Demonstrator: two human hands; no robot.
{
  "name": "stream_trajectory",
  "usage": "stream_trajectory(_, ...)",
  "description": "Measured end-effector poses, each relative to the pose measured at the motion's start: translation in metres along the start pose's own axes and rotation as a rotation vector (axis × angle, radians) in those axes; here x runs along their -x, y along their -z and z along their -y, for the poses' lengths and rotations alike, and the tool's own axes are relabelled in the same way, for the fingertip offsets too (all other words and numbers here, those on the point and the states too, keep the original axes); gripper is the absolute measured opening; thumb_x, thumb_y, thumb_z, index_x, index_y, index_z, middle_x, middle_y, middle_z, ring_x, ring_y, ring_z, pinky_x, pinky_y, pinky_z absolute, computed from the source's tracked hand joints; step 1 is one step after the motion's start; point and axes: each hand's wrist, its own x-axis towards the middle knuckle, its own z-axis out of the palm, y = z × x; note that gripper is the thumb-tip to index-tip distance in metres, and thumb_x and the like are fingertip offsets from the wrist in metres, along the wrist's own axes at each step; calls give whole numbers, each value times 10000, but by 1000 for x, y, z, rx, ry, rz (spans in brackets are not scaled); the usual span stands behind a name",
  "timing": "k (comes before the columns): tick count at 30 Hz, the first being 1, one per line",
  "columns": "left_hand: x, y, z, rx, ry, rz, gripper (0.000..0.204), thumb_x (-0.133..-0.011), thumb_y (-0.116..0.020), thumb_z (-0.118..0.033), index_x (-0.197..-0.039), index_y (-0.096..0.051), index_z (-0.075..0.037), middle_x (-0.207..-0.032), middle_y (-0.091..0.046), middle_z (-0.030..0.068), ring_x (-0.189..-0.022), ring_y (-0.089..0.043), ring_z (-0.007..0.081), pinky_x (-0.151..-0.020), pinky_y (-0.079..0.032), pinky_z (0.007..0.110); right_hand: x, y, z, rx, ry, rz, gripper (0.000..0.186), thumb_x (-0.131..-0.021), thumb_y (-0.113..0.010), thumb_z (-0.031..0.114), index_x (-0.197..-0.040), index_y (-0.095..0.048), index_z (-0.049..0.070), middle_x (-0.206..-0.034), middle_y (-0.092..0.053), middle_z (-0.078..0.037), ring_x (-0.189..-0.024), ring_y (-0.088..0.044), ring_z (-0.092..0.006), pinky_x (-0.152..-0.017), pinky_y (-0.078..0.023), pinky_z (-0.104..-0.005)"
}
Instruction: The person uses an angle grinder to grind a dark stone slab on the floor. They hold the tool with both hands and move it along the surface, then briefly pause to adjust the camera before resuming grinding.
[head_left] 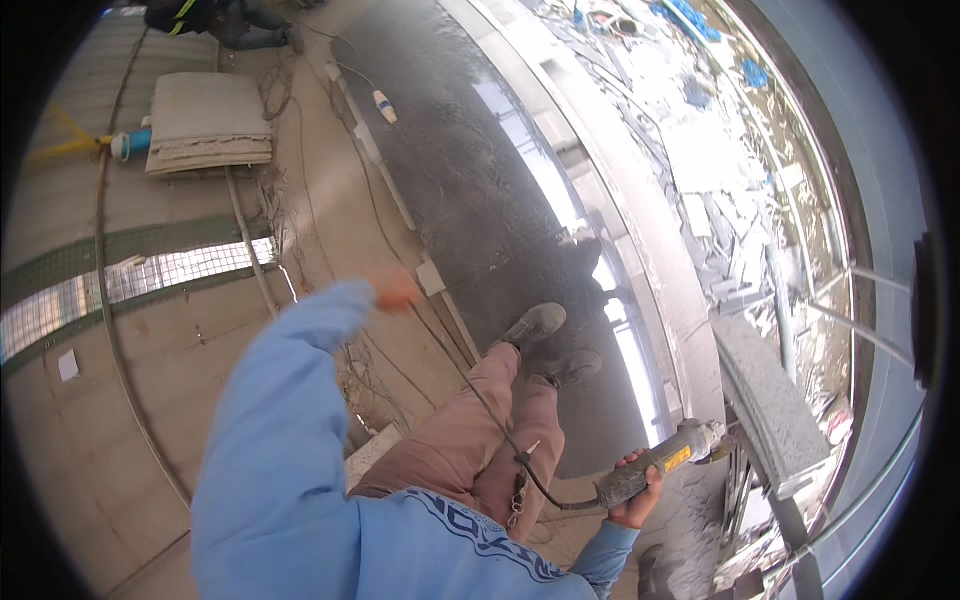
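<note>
My right hand [637, 508] is wrapped round the grey body of an angle grinder [680, 450], whose head points away to the right. A dark power cord [480, 400] leaves the grinder's rear end and curves up past my legs towards my left hand [396, 289]. That hand is raised at the end of my bent left arm and looks orange. Motion smears its fingers, so whether it grips the cord is unclear. Both my shoes [540, 322] stand on a dark, wet-looking slab surface [450, 190].
A pale stone edge [640, 180] borders the slab on the right, with rubble and scrap [740, 200] beyond. Stacked grey boards [770, 410] lie near the grinder. More boards [210, 115] are piled at upper left, near a co-worker [240, 25]. A cable connector [385, 106] lies on the slab.
</note>
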Motion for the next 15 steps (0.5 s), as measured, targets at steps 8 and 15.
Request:
stream_trajectory(8, 448, 140, 35, -745, 841, -178, 191, -928, -542, -110, -1066, -655, -40, -939, -671, 134, -1023, -637, 322, -1150, -395, 502, -26, -129, -85, -207, -98, 340, 569, -815, -747, 261, -1278, -547, -2, -1088, -648, -123, -986, -663, -271, -889, -580, -405)
stream_trajectory(15, 400, -153, -169, 64, 1006, 565, 266, -906, -540, -137, -1031, -775, -136, -1008, -752, 151, -967, -730, 356, -829, -570, 522, -15, -159, -129, 230, -318, 537, 527, -764, -751, 239, -1187, -583, -28, -964, -689, -155, -800, -705, -255, -701, -628, -392)
